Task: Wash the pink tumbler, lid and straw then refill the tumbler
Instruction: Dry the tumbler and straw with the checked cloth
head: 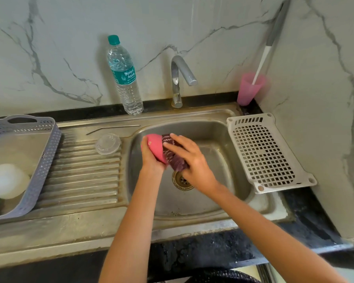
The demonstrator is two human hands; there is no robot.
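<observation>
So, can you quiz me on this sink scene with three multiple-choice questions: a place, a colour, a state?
1. Where is the clear lid? A in the basin; B on the ribbed drainboard; C in the grey basket.
2. The water bottle's cap is: A green; B red; C white.
3. The left hand is: A empty; B holding the straw; C gripping the pink tumbler.
Answers: B, it lies on the ribs; A, the cap is teal-green; C, the hand clasps the tumbler.

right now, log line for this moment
step: scrub | left hand: holds tumbler over sink | right hand: scrubber on tumbler | lid, straw: on drainboard
</observation>
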